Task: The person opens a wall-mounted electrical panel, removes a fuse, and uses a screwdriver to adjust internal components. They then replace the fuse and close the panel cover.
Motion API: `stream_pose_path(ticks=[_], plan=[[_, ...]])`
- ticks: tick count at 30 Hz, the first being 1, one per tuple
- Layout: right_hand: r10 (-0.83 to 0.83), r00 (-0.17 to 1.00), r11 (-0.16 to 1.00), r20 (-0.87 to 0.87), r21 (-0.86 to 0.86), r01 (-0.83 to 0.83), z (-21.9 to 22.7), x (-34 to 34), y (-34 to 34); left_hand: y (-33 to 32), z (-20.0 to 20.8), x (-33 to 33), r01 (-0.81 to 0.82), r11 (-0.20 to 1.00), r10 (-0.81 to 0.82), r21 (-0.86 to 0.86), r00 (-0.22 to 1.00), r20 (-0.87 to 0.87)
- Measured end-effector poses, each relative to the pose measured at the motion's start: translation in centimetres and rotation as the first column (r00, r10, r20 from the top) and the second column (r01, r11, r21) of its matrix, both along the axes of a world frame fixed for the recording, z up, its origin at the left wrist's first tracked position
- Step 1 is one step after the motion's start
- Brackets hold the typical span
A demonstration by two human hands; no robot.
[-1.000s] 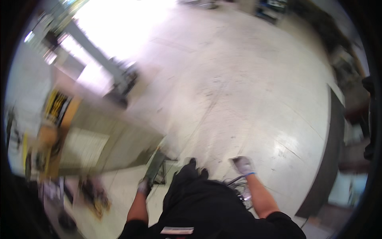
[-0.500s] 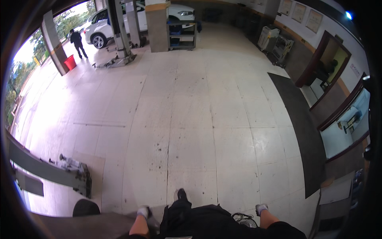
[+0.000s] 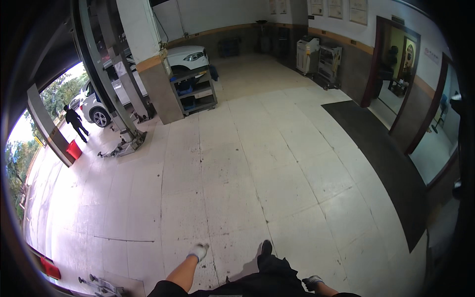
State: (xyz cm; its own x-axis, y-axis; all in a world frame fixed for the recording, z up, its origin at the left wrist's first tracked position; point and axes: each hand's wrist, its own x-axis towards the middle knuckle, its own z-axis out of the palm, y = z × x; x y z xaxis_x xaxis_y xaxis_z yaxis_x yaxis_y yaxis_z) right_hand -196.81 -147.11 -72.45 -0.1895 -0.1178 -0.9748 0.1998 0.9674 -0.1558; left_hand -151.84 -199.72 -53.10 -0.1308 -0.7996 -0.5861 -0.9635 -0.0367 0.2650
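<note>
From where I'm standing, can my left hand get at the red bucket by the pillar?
Probably not: the red bucket stands far across the floor, beside a pillar, well beyond the left hand. The floor between them looks open, so distance seems the only hindrance.

I've got a lift base (image 3: pixel 103 287) in the floor's (image 3: pixel 232 168) near-left corner, mat (image 3: pixel 383 156) down the right edge.

Head-worn wide fisheye view, facing forward and down across the floor (image 3: pixel 232 163), left hand (image 3: pixel 199 252) and right hand (image 3: pixel 312 282) close by, low in view, back wall (image 3: pixel 213 17) far off
</note>
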Motion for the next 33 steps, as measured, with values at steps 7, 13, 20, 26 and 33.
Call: stream_pose_path(ticks=[7, 13, 20, 26, 33], plan=[[0.028, 0.961, 0.992, -0.275, -0.11, -0.061, 18.6, -17.5, -34.1, -3.8, 2.0, -1.9, 0.088, 0.889, -0.159, 0.449, 0.98, 0.123], [0.219, 0.899, 0.935, -0.378, -0.181, -0.304, 15.5, -33.6, -53.7, -18.3, -1.1, -9.7, 0.143, 0.911, -0.186, 0.386, 0.98, 0.075], [-0.027, 0.982, 0.998, -0.186, -0.055, 0.017, 9.5, -40.9, -61.5, -50.2, -2.3, -38.4, 0.099, 0.934, -0.146, 0.343, 0.983, 0.112], [0.047, 0.985, 0.991, -0.166, -0.112, -0.066, 7.8, -48.0, -69.5, -79.2, 7.7, -68.9, 0.234, 0.972, -0.228, 0.021, 0.962, -0.15], [0.214, 0.768, 0.626, -0.603, -0.519, -0.582, -2.9, -63.4, -81.9, -98.5, 6.2, -88.1, 0.295, 0.951, -0.307, -0.093, 0.863, -0.401]])
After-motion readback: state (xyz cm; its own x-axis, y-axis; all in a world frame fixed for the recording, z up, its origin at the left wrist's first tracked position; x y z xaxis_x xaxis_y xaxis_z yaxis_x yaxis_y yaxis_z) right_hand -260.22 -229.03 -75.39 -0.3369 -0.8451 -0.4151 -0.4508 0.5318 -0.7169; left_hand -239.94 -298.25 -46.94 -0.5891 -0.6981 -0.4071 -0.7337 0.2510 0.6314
